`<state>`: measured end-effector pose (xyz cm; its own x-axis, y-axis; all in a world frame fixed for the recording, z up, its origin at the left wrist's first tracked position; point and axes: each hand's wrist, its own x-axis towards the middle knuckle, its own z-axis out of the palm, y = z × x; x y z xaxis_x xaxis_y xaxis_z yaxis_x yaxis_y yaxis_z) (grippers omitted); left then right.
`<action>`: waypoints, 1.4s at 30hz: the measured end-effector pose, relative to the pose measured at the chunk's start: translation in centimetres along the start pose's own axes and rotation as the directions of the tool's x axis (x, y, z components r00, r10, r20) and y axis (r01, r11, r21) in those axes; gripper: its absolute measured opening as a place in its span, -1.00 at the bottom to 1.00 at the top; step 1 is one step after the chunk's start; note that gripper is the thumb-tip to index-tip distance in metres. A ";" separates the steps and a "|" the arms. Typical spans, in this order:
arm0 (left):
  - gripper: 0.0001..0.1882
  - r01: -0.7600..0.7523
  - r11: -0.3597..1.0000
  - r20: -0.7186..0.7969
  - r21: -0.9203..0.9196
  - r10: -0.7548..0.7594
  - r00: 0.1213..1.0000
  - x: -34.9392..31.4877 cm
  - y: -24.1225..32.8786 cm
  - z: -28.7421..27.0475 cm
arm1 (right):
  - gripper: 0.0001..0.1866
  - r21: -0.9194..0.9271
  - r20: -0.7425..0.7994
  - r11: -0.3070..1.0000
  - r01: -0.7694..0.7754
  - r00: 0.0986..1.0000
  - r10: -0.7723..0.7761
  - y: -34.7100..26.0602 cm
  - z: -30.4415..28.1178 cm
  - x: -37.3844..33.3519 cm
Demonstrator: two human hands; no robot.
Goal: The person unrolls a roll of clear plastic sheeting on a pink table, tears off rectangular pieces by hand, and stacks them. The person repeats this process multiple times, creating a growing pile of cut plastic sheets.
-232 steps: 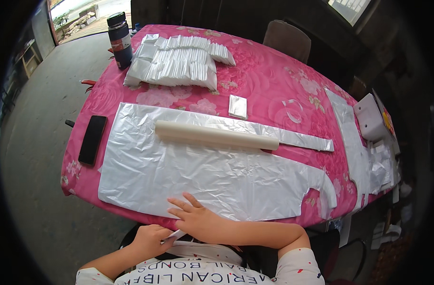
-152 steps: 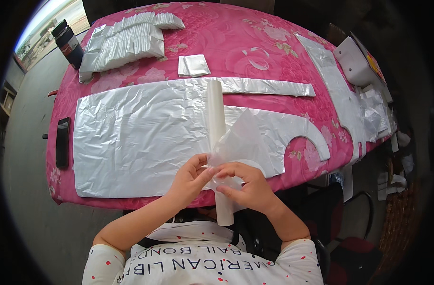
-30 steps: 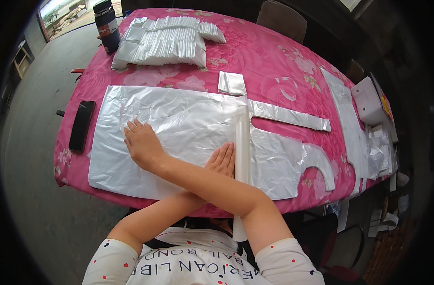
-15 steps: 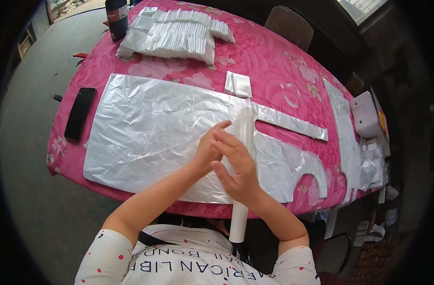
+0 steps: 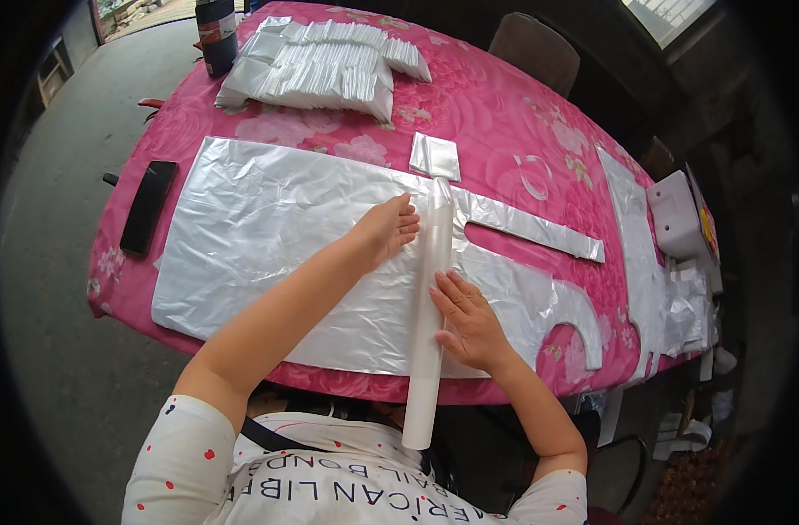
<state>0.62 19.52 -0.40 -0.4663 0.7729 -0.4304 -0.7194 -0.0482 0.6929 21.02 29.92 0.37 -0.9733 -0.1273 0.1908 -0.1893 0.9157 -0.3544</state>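
A flat stack of silvery-white plastic bags (image 5: 286, 236) with handle cut-outs lies before me on the table. Across it runs a long, narrow strip of translucent white plastic (image 5: 427, 350), its lower end sticking out past the table's near edge. It looks like a bag folded lengthwise. My right hand (image 5: 471, 322) lies open along the strip's right side, fingertips touching it. On the left, near the strip's upper part, my left hand (image 5: 388, 232) is open with nothing in it, its fingers pointing toward the strip. A small folded plastic square (image 5: 435, 157) sits beyond the strip's far end.
Many folded plastic packets (image 5: 320, 70) are heaped at the far left beside a dark bottle (image 5: 216, 35). A black phone (image 5: 148, 208) lies at left. More plastic bags (image 5: 631, 236) and a white box (image 5: 676, 213) are at right. A pink floral cloth (image 5: 495, 105) covers the table.
My hands, close together over the strip before, have moved apart. The right came down and nearer me onto the strip; the left shifted up and left. The strip has shifted slightly left.
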 end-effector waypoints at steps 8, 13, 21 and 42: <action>-0.61 -0.336 0.906 -0.054 0.258 0.361 0.931 -12.0 3.9 -9.4 | -0.49 0.714 0.179 0.683 0.157 0.901 -0.395 -12.1 4.7 11.4; -0.67 -0.286 0.801 -0.223 0.526 0.454 0.863 -22.4 3.1 -17.5 | -0.60 0.700 -0.025 0.623 0.348 0.884 -0.466 -14.0 3.8 14.3; -0.58 -0.120 0.508 -0.207 0.853 0.540 0.816 -31.1 -1.8 -19.7 | -0.43 0.017 0.053 0.869 0.494 0.868 -0.494 -11.5 9.2 19.7; -0.30 -0.093 0.983 0.092 -0.157 0.108 0.990 -30.5 -4.0 -17.0 | -0.15 0.880 0.288 -0.447 -0.161 0.929 0.232 -20.8 9.2 22.0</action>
<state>8.95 -14.59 0.15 -0.4921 0.8178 -0.2982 -0.7447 -0.2182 0.6307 2.39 4.57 3.54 -0.9855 -0.0160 -0.1688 0.1278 -0.7243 -0.6776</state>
